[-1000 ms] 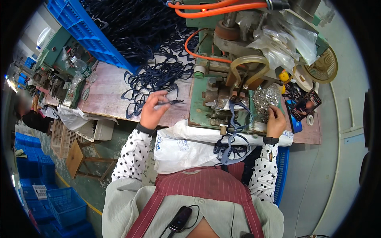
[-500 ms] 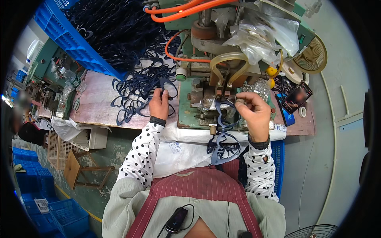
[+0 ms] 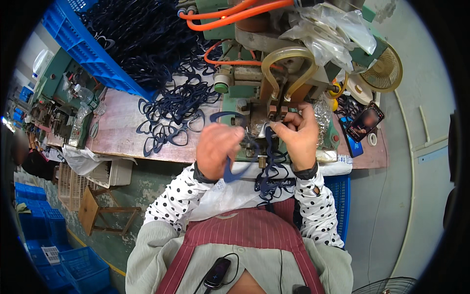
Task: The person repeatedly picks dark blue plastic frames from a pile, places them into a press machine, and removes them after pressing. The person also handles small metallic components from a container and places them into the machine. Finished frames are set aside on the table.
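My left hand [image 3: 216,148] is closed on a dark blue spectacle frame front [image 3: 229,120], held up in front of the green bench machine [image 3: 274,93]. Its lower rim shows below my wrist. Close beside it, my right hand [image 3: 296,135] pinches a small pale part against the machine's jaws. A bunch of dark blue frames [image 3: 270,175] hangs from the machine's front, just under both hands. Loose dark blue frames [image 3: 171,115] lie heaped on the brown worktable [image 3: 122,132] to the left of my left hand.
A blue crate [image 3: 105,41] full of dark frames stands at the back left. Orange hoses [image 3: 230,17], clear tubing and a plastic bag sit on the machine. A phone [image 3: 364,122] and a small fan [image 3: 384,68] lie at right. Blue crates stack on the floor at left.
My left hand has left the pile of frames on the table and come right to the machine with one frame. My right hand has shifted left to meet it.
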Tool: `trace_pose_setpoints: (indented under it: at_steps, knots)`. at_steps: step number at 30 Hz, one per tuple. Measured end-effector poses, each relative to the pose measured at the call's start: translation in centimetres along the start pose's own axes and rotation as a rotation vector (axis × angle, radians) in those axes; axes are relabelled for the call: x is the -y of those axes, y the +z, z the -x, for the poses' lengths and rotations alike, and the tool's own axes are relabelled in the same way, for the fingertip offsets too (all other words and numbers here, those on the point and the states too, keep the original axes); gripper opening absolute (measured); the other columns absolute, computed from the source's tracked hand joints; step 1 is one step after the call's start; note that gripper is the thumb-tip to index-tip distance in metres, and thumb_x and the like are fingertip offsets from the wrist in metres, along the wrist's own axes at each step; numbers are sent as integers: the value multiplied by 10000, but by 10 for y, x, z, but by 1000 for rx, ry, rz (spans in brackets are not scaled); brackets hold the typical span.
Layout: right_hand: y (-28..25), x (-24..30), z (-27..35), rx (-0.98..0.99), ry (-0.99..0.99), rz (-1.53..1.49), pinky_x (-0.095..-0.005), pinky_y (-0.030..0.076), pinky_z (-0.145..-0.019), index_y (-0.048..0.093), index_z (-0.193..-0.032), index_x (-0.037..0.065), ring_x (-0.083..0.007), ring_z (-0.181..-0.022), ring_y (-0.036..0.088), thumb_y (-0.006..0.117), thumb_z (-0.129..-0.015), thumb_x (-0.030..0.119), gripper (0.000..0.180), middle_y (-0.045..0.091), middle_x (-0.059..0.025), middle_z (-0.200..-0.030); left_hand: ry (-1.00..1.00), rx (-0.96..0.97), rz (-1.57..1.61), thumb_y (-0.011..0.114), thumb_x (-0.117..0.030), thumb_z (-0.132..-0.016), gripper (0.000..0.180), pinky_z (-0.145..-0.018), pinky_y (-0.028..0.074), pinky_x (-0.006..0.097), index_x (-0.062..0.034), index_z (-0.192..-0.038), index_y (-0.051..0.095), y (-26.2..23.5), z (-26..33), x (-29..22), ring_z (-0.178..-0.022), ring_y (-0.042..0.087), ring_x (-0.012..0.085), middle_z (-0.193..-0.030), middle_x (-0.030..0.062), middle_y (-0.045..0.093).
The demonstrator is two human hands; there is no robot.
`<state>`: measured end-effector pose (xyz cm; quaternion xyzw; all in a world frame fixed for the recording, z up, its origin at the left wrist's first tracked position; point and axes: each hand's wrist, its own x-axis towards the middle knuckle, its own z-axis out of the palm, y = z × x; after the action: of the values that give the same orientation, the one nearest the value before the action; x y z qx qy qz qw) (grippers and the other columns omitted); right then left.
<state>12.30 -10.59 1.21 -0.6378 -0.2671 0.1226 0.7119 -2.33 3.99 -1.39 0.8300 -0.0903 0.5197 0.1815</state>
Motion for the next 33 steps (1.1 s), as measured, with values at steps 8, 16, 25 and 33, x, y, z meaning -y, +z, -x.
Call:
trace_pose_setpoints:
  at_steps: [8, 16, 25, 33]
  knots:
    - [-35, -11, -12, -33, -59, 151, -248, 473, -675, 529, -1183, -1, -103, -742, 593, 725, -763, 32, 466, 691, -71, -909, 318, 238, 316, 652, -86, -828, 325, -894, 530, 430, 19, -1135, 631, 32, -17, -26, -1005, 658, 291, -1131, 173, 652]
    - [-132, -95, -13, -315, -60, 962, -385, 488, -767, 662, -1064, 83, -282, -859, 636, 758, -756, 188, 339, 690, -121, -889, 255, 283, 325, 704, -107, -811, 367, -910, 521, 441, 9, -1152, 636, 41, -10, -23, -1001, 660, 272, -1148, 164, 649]
    - [-114, -107, -5, -254, -229, 1115, -404, 448, -783, 695, -817, 55, -322, -867, 589, 733, -784, 192, 146, 662, -113, -863, 213, 287, 283, 692, -147, -817, 355, -966, 467, 465, -41, -1152, 642, 42, -3, -26, -1041, 644, 259, -1184, 123, 644]
    - [-116, -113, 1, -402, -127, 786, -332, 501, -635, 664, -892, 48, -257, -684, 658, 683, -871, 180, 135, 686, -110, -781, -299, 6, -321, 647, -364, -852, 314, -1038, 244, 540, -137, -1070, 654, 20, 66, 32, -1179, 496, 308, -1256, 106, 576]
